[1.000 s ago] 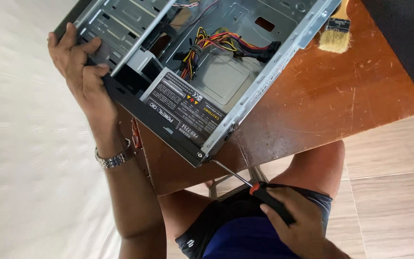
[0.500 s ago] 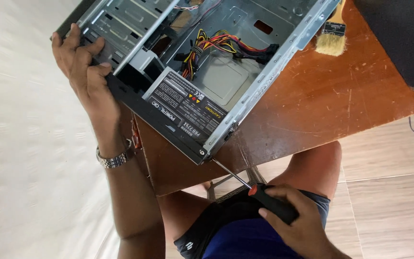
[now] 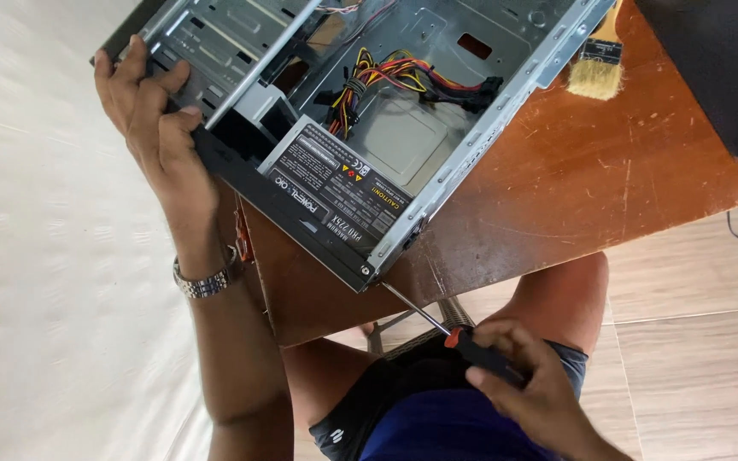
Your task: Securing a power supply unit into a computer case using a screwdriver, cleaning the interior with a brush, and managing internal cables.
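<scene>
An open grey metal computer case (image 3: 506, 102) lies on its side on a reddish-brown wooden table (image 3: 574, 205). Inside sit a grey power supply box (image 3: 335, 192) with a label and a bundle of coloured wires (image 3: 386, 77). My left hand (image 3: 151, 119) grips the case's front edge by the drive bays. My right hand (image 3: 527, 388) holds a screwdriver (image 3: 463, 341) with a black and red handle. Its thin shaft reaches up to the case's near corner (image 3: 369, 271), where a screw sits.
A paintbrush with pale bristles (image 3: 598, 64) lies on the table beside the case. A black object (image 3: 719, 68) fills the table's far right corner. White fabric (image 3: 44, 282) hangs at the left. My knees and a tiled floor (image 3: 694, 341) are below the table edge.
The screwdriver tip has come up to the case's near corner. My left hand has shifted slightly along the front edge; the case has barely moved.
</scene>
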